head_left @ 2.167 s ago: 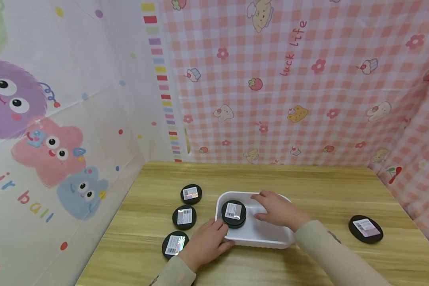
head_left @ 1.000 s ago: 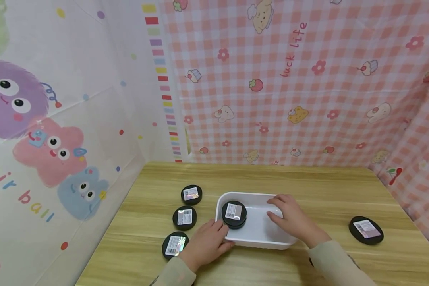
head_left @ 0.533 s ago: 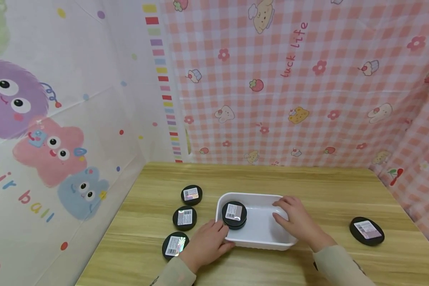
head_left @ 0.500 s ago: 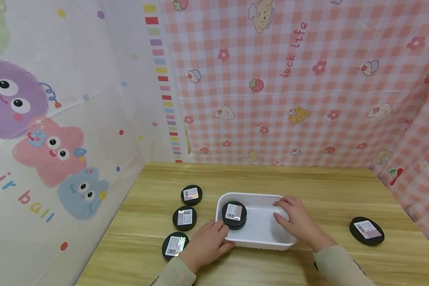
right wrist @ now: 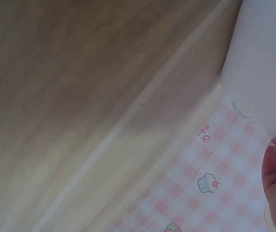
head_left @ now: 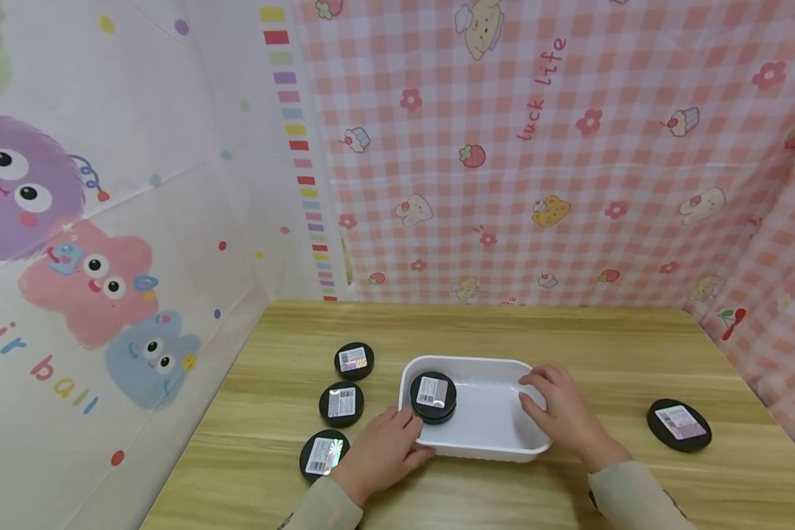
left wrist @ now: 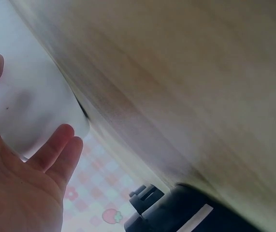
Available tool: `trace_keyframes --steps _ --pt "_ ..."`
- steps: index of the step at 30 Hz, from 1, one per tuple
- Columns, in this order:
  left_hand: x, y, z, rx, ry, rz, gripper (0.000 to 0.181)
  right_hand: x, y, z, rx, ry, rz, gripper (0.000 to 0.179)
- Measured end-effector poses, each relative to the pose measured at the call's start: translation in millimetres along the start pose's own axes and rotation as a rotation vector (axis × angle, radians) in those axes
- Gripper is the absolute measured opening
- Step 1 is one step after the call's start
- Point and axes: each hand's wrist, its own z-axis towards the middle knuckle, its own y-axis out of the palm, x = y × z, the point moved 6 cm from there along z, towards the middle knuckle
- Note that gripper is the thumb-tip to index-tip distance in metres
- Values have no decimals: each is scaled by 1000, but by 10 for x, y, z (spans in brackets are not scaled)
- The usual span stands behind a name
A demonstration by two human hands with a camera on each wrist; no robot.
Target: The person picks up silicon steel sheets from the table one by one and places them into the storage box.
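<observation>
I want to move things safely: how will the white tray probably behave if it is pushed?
The white tray probably slides rather than tips, being low and wide. Its smooth, even walls suggest stiff plastic. The stacked black discs inside may shift.

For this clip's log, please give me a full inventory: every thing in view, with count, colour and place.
Tub: one, white, mid-table.
Stacked discs: two visible, black, in the tub's left end.
Loose discs: three black, in a row left of the tub, far, middle and near.
Lone disc: one, black, right of the tub.
Labels: five visible, whitish, on the disc tops.
Table: one, wood-coloured, under everything.
Checked cloth: count unclear, pink and white, behind and right.
Cartoon cloth: count unclear, white, left.
Sleeves: two, beige, front edge.
Left grip: one bare hand, tub's near left corner.
Right grip: one bare hand, tub's right end.
</observation>
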Motion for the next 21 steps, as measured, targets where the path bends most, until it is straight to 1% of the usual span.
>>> trace_keyframes --steps 8,11,13,18,21 --pt "-16 -5 -13 19 -1 5 38 68 9 -56 86 -41 -24 20" --pt "-27 0 -26 26 0 11 39 83 18 -68 101 -34 -24 21" --pt "-25 -8 -35 36 6 15 38 93 24 -77 92 -16 -25 20" --pt "3 -40 -49 78 33 32 36 134 23 -103 39 62 -28 18" --pt "27 -44 -36 94 47 31 36 149 -18 -118 38 79 -21 18"
